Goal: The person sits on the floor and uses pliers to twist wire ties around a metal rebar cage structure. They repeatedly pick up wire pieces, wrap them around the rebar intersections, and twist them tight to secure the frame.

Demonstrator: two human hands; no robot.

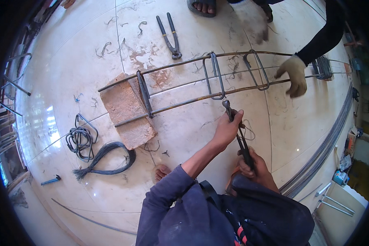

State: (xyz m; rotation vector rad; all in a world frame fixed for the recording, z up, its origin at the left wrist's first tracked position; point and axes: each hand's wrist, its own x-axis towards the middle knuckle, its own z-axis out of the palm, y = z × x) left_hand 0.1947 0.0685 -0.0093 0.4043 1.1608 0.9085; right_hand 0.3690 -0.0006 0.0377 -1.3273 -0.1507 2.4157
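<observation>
My left hand (227, 130) is closed around the upper part of a pair of dark pincers (242, 141), just below the jaws. Lower down, my right hand (255, 166) is wrapped round the pincers' handle ends. The jaws are close to the near bar of a rebar cage (184, 102), beside a bent steel stirrup (215, 76). Another stirrup (256, 69) stands farther right along the bars. A co-worker's gloved hand (293, 76) is over the near bar on the right; their other gloved hand (252, 20) is blurred at the top.
A brick block (125, 110) supports the cage's left end. Second pincers (168, 37) lie beyond the cage. On the left are loose stirrups (82, 139), a tie-wire bundle (110, 160) and a small hammer (51, 180). Long rods (324, 151) run along the right. Wire scraps litter the tiles.
</observation>
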